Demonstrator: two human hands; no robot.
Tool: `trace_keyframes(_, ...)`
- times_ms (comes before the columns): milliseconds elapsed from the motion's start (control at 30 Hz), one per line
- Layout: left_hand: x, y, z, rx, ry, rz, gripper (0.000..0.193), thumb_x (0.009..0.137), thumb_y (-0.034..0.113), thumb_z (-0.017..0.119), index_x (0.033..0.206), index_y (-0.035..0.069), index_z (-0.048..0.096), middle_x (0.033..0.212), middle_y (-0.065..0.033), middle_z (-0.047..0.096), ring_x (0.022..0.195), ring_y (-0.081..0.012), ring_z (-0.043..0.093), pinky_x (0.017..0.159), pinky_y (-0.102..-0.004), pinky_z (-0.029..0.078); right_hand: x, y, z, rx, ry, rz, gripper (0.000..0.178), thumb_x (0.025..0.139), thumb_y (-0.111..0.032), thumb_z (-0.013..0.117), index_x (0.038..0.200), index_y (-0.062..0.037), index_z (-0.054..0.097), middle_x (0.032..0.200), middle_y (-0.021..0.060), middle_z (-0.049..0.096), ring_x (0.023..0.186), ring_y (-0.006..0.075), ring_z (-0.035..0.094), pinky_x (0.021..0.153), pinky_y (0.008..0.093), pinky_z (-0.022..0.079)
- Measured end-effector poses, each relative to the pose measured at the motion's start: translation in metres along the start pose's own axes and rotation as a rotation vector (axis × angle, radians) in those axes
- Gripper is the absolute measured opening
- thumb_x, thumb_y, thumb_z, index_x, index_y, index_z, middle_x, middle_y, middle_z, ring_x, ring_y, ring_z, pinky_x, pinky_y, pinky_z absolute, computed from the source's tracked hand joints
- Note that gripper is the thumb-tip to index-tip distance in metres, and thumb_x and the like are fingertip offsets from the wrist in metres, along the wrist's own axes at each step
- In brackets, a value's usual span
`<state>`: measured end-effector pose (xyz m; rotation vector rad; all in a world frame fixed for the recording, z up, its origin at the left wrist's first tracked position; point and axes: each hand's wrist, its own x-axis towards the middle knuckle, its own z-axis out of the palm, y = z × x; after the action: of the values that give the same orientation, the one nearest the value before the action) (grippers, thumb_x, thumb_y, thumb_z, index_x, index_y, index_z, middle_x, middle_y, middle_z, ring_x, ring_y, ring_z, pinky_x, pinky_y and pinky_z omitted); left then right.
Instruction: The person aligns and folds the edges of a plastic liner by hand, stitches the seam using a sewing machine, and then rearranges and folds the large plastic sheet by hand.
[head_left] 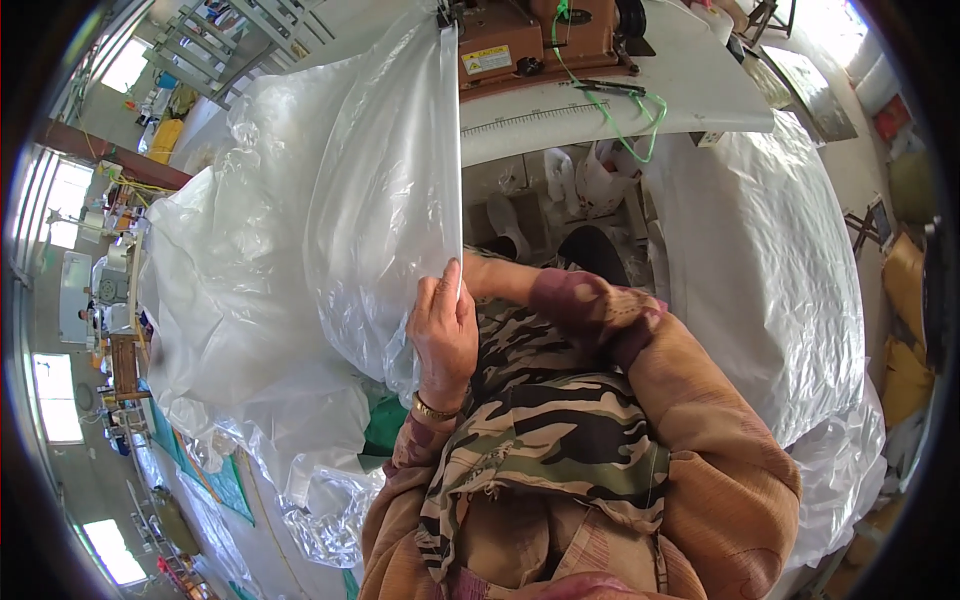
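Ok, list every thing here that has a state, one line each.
Left hand: closed on the plastic sheet's edge.
Right hand: hidden behind the sheet edge, cannot tell.
Plastic sheet: clear, pulled taut along its edge up to the sewing machine.
Sewing machine: upright on the white table.
Green thread: loose, looped.

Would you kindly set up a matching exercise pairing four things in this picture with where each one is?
Things:
1. left hand
2. sewing machine
3. green cord
4. gold bracelet

Places:
A. trailing over the white table
B. around the left wrist
C. pinching the straight edge of the clear plastic sheet
D. at the top, on the white table

Pairs: 1-C, 2-D, 3-A, 4-B
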<state>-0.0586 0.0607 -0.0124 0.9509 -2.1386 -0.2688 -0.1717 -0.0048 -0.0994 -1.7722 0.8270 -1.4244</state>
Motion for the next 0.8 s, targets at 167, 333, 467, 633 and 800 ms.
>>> trace_keyframes(167, 0.002, -0.004, 0.014, -0.004, -0.092, 0.15, 0.033, 0.078, -0.007, 0.061, 0.111, -0.002, 0.063, 0.079, -0.0139, 0.052, 0.066, -0.0315, 0.055, 0.059, -0.0395, 0.046, 0.039, -0.006, -0.078, 0.081, 0.744, 0.263, 0.036, 0.099, -0.025, 0.054, 0.08, 0.0036, 0.062, 0.067, 0.0051, 0.062, 0.063, 0.0099, 0.056, 0.055, 0.0298, 0.047)
trace_keyframes(333, 0.005, -0.005, 0.042, -0.009, -0.255, 0.216, 0.032, 0.078, -0.004, 0.061, 0.11, -0.003, 0.061, 0.082, -0.015, 0.053, 0.069, -0.0345, 0.058, 0.061, -0.0415, 0.049, 0.1, -0.014, -0.153, -0.226, 0.629, 0.393, 0.048, 0.092, -0.037, 0.06, 0.073, 0.0067, 0.06, 0.061, 0.0118, 0.059, 0.058, 0.0205, 0.056, 0.059, 0.0361, 0.048)
trace_keyframes(467, 0.01, -0.016, 0.058, -0.004, -0.289, 0.225, 0.032, 0.077, -0.004, 0.06, 0.109, -0.002, 0.062, 0.081, -0.0153, 0.054, 0.068, -0.0347, 0.058, 0.06, -0.0413, 0.049, 0.111, -0.009, -0.164, -0.262, 0.597, 0.304, 0.045, 0.094, -0.037, 0.06, 0.079, 0.0054, 0.063, 0.061, 0.0056, 0.057, 0.059, 0.0117, 0.054, 0.056, 0.0333, 0.046)
trace_keyframes(633, 0.02, -0.026, 0.07, -0.016, -0.31, 0.224, 0.03, 0.076, -0.005, 0.06, 0.105, -0.001, 0.064, 0.08, -0.0152, 0.054, 0.068, -0.0346, 0.059, 0.06, -0.0421, 0.049, 0.102, 0.001, -0.165, -0.283, 0.605, 0.287, 0.041, 0.09, -0.033, 0.063, 0.08, 0.0071, 0.064, 0.067, 0.0228, 0.06, 0.062, 0.0286, 0.062, 0.062, 0.041, 0.048)
trace_keyframes(800, 0.052, -0.027, 0.075, 0.012, -0.268, 0.288, 0.027, 0.08, -0.002, 0.06, 0.106, -0.002, 0.063, 0.084, -0.015, 0.054, 0.07, -0.0337, 0.06, 0.061, -0.0406, 0.049, 0.106, 0.009, -0.169, -0.198, 0.632, 0.278, 0.041, 0.095, -0.034, 0.061, 0.082, 0.0045, 0.063, 0.062, 0.0019, 0.056, 0.06, 0.006, 0.049, 0.055, 0.0318, 0.044)
